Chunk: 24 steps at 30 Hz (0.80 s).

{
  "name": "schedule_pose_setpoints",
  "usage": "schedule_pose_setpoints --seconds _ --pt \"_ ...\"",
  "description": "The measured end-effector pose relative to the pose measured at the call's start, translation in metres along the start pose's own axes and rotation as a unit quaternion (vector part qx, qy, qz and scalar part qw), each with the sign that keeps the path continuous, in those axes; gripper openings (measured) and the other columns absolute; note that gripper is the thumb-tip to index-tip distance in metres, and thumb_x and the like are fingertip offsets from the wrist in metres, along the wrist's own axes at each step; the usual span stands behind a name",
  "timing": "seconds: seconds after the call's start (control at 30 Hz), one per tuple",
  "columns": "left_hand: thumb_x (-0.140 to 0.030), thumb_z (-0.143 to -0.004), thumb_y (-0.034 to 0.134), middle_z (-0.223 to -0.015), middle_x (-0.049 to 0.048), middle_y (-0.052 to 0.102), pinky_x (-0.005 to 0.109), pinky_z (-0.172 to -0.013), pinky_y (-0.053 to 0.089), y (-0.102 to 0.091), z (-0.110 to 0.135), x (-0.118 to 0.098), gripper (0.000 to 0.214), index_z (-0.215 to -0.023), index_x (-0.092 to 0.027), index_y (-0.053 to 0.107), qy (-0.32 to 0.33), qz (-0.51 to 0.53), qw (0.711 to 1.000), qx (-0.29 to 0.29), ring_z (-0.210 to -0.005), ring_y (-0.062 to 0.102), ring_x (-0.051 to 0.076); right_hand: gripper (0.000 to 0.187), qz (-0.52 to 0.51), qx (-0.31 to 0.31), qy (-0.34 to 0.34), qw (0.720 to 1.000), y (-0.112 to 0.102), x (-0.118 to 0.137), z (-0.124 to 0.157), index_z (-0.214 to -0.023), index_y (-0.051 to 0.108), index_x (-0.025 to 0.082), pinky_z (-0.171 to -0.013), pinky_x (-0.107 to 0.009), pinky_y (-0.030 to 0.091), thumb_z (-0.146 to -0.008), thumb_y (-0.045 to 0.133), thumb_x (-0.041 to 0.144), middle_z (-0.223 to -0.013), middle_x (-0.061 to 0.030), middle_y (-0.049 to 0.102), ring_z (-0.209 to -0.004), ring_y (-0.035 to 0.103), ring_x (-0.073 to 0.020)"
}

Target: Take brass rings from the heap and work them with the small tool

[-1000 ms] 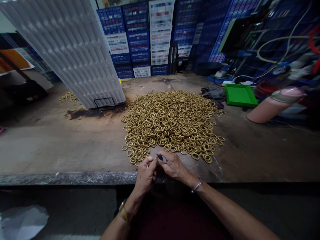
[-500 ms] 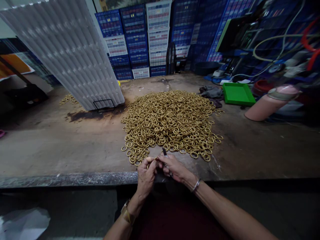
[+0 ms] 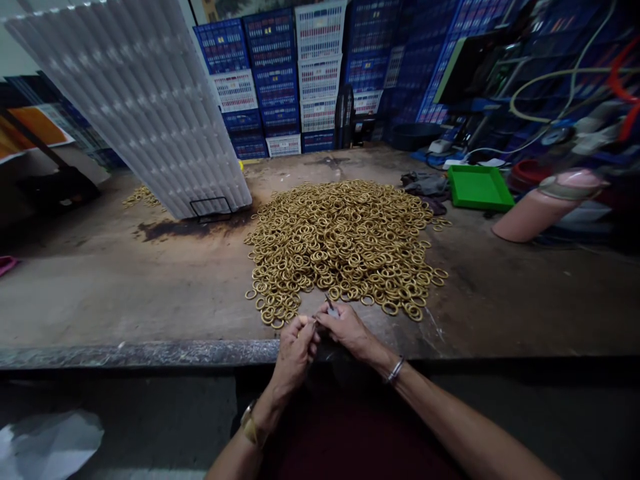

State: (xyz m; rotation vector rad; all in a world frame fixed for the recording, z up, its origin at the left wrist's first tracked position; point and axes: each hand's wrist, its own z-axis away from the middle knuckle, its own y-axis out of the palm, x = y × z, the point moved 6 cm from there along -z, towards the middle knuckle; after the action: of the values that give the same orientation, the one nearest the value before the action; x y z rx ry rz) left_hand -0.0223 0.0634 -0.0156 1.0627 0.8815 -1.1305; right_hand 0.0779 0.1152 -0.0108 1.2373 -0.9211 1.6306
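Observation:
A big heap of brass rings point(image 3: 343, 240) lies in the middle of the worn workbench point(image 3: 125, 300). My left hand point(image 3: 296, 350) is closed at the bench's front edge, fingers pinched on a ring that I can barely make out. My right hand point(image 3: 350, 330) is closed beside it, gripping a small dark tool point(image 3: 330, 307) whose tip points toward the heap. Both hands meet just in front of the nearest rings. My left wrist bears a watch, my right wrist a bangle.
A tall white ribbed stack point(image 3: 145, 107) leans at the back left, with a few rings point(image 3: 140, 195) behind it. A green tray point(image 3: 479, 188) and a pink cylinder point(image 3: 545, 207) lie at the right. Blue and white crates point(image 3: 300, 80) line the back. A dark cloth point(image 3: 423, 185) lies by the tray.
My hands have stayed together at the bench edge; the dark tool in my right hand has turned from lying sideways to pointing away from me. The heap is unchanged.

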Motion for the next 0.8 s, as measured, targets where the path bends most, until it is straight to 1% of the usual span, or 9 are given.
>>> schedule_pose_setpoints --seconds 0.2,0.27,0.33,0.37,0.43,0.53,0.63,0.73,0.8 --pt "-0.045 -0.073 0.059 -0.058 -0.0057 0.046 0.015 -0.039 0.023 0.003 0.001 0.002 0.031 -0.07 -0.017 0.047 -0.023 0.088 0.996 0.012 -0.042 0.036 0.003 0.021 0.008 0.005 0.002 1.0 -0.001 -0.004 -0.003 -0.073 0.054 0.016 -0.039 -0.018 0.027 -0.071 0.052 0.037 -0.051 0.0052 0.048 -0.04 0.035 -0.0057" --pt "-0.045 -0.073 0.06 -0.057 -0.0058 0.046 0.015 -0.039 0.023 0.003 0.002 0.001 0.032 -0.07 -0.017 0.046 -0.026 0.1 0.995 0.013 -0.042 0.036 0.003 0.019 0.036 -0.016 -0.015 0.999 -0.005 -0.003 -0.003 -0.072 0.055 0.017 -0.041 -0.019 0.03 -0.073 0.05 0.035 -0.051 0.0047 0.048 -0.042 0.036 -0.0068" --pt "-0.045 -0.073 0.06 -0.057 -0.0056 0.046 0.015 -0.04 0.024 0.002 0.002 0.001 0.032 -0.07 -0.017 0.046 -0.027 0.107 0.994 0.005 -0.042 0.037 0.003 0.017 0.097 -0.041 -0.05 0.993 -0.009 0.0 -0.002 -0.069 0.056 0.017 -0.046 -0.02 0.032 -0.074 0.048 0.031 -0.053 0.0032 0.049 -0.046 0.04 -0.0085" --pt "-0.045 -0.073 0.06 -0.057 -0.0055 0.047 0.015 -0.04 0.024 0.001 0.002 0.001 0.032 -0.07 -0.017 0.046 -0.026 0.106 0.994 -0.002 -0.042 0.037 0.003 0.016 0.137 -0.045 -0.073 0.987 -0.01 0.002 -0.001 -0.068 0.056 0.018 -0.048 -0.021 0.033 -0.074 0.047 0.029 -0.054 0.0022 0.051 -0.049 0.042 -0.0094" --pt "-0.046 -0.073 0.06 -0.058 -0.0049 0.048 0.015 -0.04 0.025 -0.002 0.001 0.001 0.031 -0.072 -0.017 0.048 -0.019 0.088 0.996 -0.018 -0.043 0.038 0.003 0.015 0.23 -0.024 -0.122 0.965 -0.007 0.005 0.004 -0.068 0.057 0.019 -0.052 -0.021 0.033 -0.075 0.045 0.024 -0.058 0.0005 0.054 -0.053 0.045 -0.0108" --pt "-0.046 -0.075 0.057 -0.059 -0.0043 0.049 0.015 -0.041 0.026 -0.005 0.0 0.001 0.03 -0.073 -0.017 0.05 0.0 0.049 0.998 -0.032 -0.043 0.038 0.004 0.015 0.359 0.017 -0.172 0.917 0.002 0.004 0.012 -0.07 0.057 0.019 -0.054 -0.022 0.03 -0.073 0.043 0.014 -0.062 -0.0013 0.058 -0.057 0.047 -0.0122" --pt "-0.046 -0.076 0.055 -0.058 -0.0045 0.049 0.016 -0.041 0.026 -0.006 0.0 0.0 0.03 -0.074 -0.017 0.051 0.014 0.017 0.999 -0.041 -0.042 0.037 0.004 0.016 0.427 0.02 -0.181 0.886 0.007 0.003 0.016 -0.074 0.057 0.018 -0.054 -0.023 0.027 -0.07 0.043 0.01 -0.065 -0.0026 0.059 -0.058 0.049 -0.0133" --pt "-0.046 -0.076 0.055 -0.056 -0.0048 0.049 0.016 -0.04 0.026 -0.007 0.001 -0.001 0.03 -0.072 -0.017 0.051 0.019 -0.009 0.998 -0.055 -0.043 0.038 0.004 0.018 0.455 0.026 -0.169 0.874 0.009 0.003 0.015 -0.076 0.057 0.018 -0.053 -0.023 0.025 -0.071 0.042 0.01 -0.065 -0.0028 0.06 -0.058 0.05 -0.0132" --pt "-0.046 -0.077 0.055 -0.057 -0.0049 0.048 0.016 -0.04 0.026 -0.007 0.003 -0.001 0.03 -0.071 -0.017 0.049 0.016 -0.007 0.999 -0.051 -0.043 0.038 0.004 0.019 0.474 0.026 -0.152 0.867 0.007 0.002 0.012 -0.078 0.058 0.018 -0.053 -0.024 0.024 -0.072 0.042 0.01 -0.066 -0.0031 0.061 -0.058 0.051 -0.0133"
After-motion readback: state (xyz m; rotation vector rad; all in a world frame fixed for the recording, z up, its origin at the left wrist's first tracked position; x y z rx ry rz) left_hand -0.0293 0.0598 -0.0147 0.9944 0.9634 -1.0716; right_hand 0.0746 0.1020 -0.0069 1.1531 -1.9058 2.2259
